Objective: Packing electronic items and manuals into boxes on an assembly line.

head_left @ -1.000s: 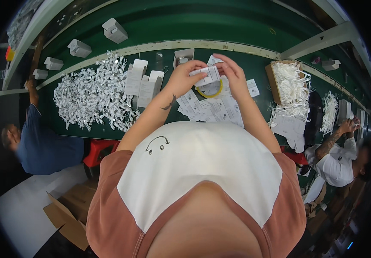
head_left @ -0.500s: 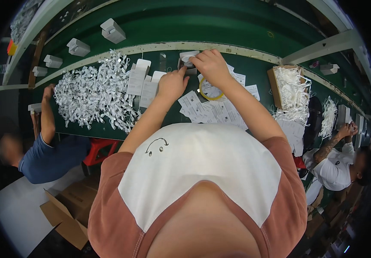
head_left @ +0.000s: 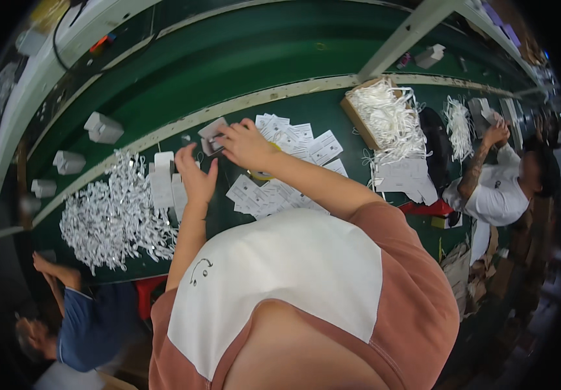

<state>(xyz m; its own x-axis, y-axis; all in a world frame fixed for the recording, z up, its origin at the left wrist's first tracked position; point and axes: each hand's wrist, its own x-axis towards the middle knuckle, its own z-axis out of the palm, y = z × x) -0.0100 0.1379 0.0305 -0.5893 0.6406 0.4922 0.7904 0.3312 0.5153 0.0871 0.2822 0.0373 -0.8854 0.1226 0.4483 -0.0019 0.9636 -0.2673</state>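
My right hand [head_left: 249, 146] has its fingertips on the edge of a small open white box [head_left: 211, 135] near the bench's far edge. What lies inside the box is too small to tell. My left hand [head_left: 197, 179] hangs just to the left of that box, fingers and thumb apart, with nothing in it. A yellow ring, like a roll of tape [head_left: 262, 175], shows partly under my right wrist. Printed leaflets [head_left: 277, 197] lie spread beneath and beyond my right forearm. White boxes [head_left: 161, 184] stand beside my left hand.
A large heap of white cables [head_left: 121, 221] covers the left of the green bench. To the right stands a carton [head_left: 358, 120] full of white cords. Boxes [head_left: 104, 128] sit on the green belt beyond the pale rail [head_left: 261, 97]. One person works on either side.
The view has turned, shifting the bench contents leftward. My left hand has come away from the small box and spread its fingers. My right hand stays at the box, which now looks tilted.
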